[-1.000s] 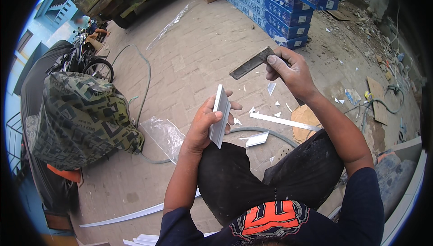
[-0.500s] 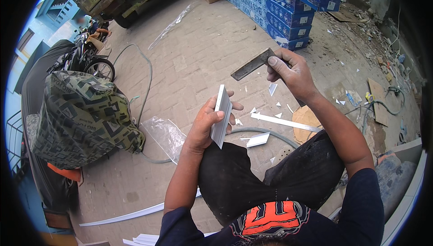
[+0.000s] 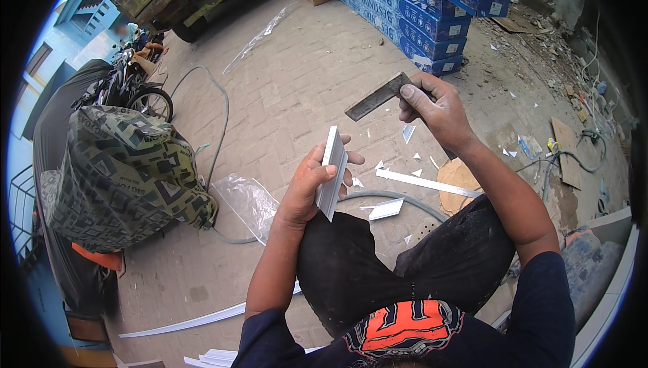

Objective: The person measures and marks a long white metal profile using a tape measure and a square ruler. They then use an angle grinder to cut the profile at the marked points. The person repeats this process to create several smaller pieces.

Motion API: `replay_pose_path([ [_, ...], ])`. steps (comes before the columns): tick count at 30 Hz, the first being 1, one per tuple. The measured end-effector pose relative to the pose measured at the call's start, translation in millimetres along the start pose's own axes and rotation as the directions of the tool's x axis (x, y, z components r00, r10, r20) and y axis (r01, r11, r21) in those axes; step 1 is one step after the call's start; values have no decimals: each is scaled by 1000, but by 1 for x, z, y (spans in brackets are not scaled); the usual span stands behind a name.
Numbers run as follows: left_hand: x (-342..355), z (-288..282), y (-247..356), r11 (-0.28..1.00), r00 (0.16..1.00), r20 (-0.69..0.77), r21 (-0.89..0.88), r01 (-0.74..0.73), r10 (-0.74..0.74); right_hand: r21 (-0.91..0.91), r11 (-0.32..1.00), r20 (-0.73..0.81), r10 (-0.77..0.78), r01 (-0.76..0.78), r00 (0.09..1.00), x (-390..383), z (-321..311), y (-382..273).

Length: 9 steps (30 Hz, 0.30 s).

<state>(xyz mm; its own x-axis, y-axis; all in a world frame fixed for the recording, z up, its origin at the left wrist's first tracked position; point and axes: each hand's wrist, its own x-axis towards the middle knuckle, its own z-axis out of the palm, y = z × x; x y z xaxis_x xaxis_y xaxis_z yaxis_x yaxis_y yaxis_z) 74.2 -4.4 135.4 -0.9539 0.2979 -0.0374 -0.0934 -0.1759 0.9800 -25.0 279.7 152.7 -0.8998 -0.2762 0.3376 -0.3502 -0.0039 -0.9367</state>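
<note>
My left hand (image 3: 304,189) is closed around a short piece of white grooved moulding (image 3: 331,172), held upright with slanted ends. Its thumb lies across the near side, and the other fingertips stick out past the far side. Up and to the right, my right hand (image 3: 435,108) pinches a dark, worn metal try square (image 3: 375,98) near its corner. One arm of the square points left toward the moulding without touching it; the other runs down behind the hand and is mostly hidden.
A white strip (image 3: 425,183), a cut moulding piece (image 3: 386,209) and small white offcuts lie on the paving beside a grey hose (image 3: 398,196). Blue cartons (image 3: 432,27) are stacked ahead. A covered motorcycle (image 3: 128,172) stands left. Long white mouldings (image 3: 202,321) lie at lower left.
</note>
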Motion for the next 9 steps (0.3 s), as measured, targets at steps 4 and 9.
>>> replay_pose_path([
  [4, 2, 0, 0, 1000, 1000, 0, -1, 0, 0, 2, 1000, -9, 5, -5, 1000, 0, -2, 1],
  [9, 0, 0, 0, 1000, 1000, 2, -1, 10, -10, 55, 998, -33, 42, -40, 999, 0, 0, -2],
])
